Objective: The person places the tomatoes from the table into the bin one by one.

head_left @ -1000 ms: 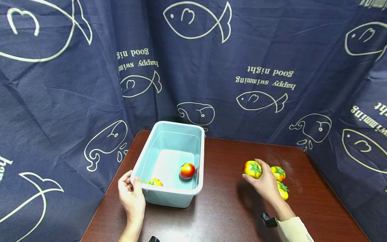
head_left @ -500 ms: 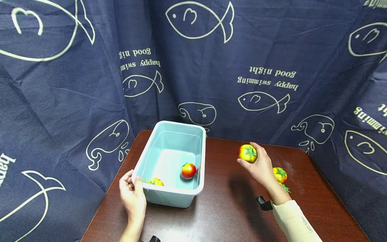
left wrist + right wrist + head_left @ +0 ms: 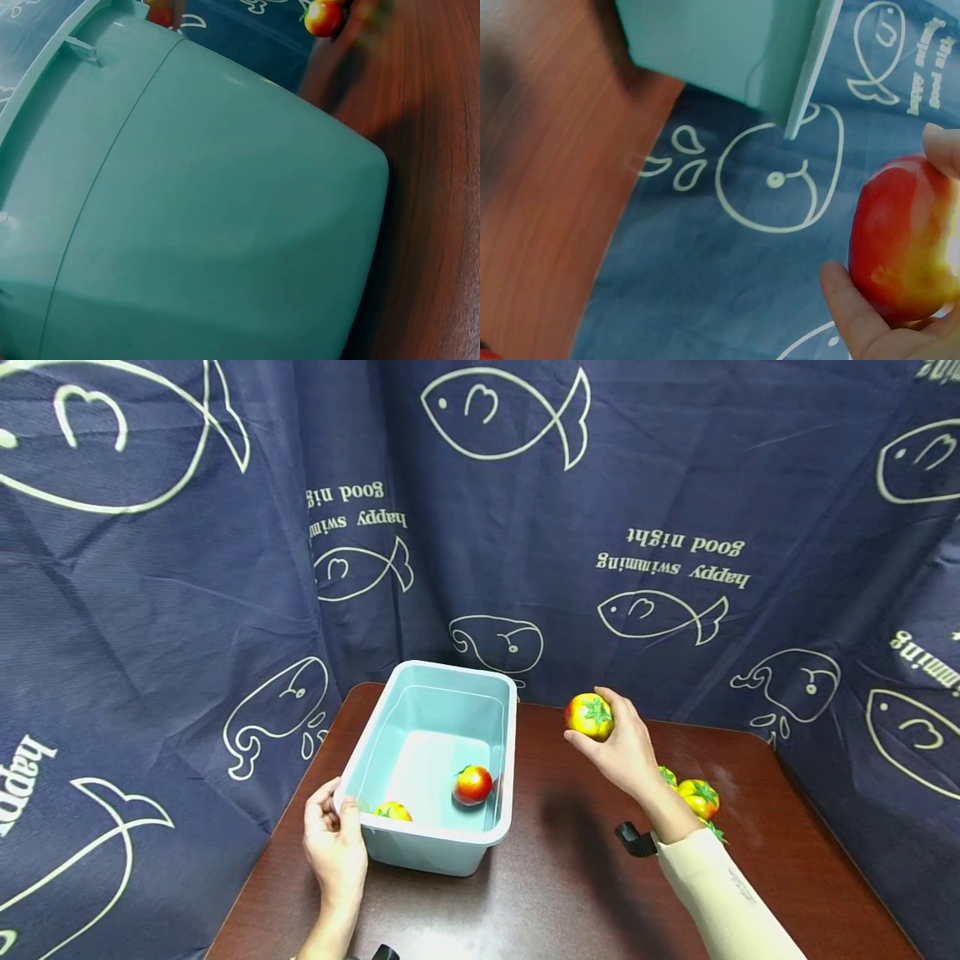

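Note:
A light blue plastic bin [image 3: 423,837] stands on the left of the table, and my left hand [image 3: 335,847] grips its near left rim, thumb over the edge. Inside the bin lie a red tomato [image 3: 472,785] and a yellow one with a green leafy top, partly behind the near wall. Raised over the table to the right of the bin, my right hand [image 3: 621,745] holds a yellow-red tomato [image 3: 588,717] between thumb and fingers. The right wrist view shows the red side of this held tomato [image 3: 900,240]. In the left wrist view the bin's outer wall [image 3: 217,180] fills most of the picture.
Several more yellow-red tomatoes [image 3: 699,797] lie on the brown table [image 3: 787,860] at the right, partly hidden behind my right forearm. A dark blue curtain [image 3: 525,552] with white fish drawings hangs behind the table and along both sides.
My right hand has lifted the tomato and carried it left and away from me, off the other tomatoes toward the bin. My left hand stays on the bin rim; the view shifts slightly.

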Demonstrator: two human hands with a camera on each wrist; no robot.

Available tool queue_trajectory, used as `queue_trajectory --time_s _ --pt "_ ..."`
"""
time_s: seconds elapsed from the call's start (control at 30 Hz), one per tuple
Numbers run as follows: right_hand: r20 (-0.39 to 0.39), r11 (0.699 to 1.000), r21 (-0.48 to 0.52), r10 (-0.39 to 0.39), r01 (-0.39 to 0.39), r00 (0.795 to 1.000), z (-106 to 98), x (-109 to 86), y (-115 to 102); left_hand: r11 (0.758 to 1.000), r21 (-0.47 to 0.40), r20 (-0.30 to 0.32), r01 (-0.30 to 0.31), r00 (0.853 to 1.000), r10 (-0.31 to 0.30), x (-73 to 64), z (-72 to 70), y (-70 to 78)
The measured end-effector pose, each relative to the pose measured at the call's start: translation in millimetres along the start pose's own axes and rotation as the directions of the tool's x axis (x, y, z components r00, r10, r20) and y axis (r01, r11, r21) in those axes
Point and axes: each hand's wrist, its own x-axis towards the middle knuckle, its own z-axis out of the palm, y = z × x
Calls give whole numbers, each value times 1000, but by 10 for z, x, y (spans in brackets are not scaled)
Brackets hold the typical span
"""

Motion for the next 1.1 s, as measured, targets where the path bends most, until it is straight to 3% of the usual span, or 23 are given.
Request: queue_trajectory --time_s 0.23,0.37,0.47,0.7,0.87,0.93,1.1 --pt "22 998 27 -65 65 998 45 97 -159 996 68 47 -59 997 56 6 -23 191" --pt "43 995 45 -87 85 995 75 137 -250 992 101 76 -82 994 74 27 -45 227" --pt "67 993 65 -104 99 992 102 165 -335 984 143 95 -102 992 89 45 -65 186" --pt "145 987 108 -137 122 980 187 214 -560 970 221 126 -106 989 79 113 -145 -66" --pt "176 979 130 -178 156 968 264 248 -699 956 261 183 -137 979 90 160 -205 -95" --pt "183 976 132 -196 173 963 297 257 -744 947 291 206 -135 975 76 178 -221 -69" --pt "206 969 139 -228 202 952 380 273 -849 923 378 262 -73 965 -31 231 -246 25"
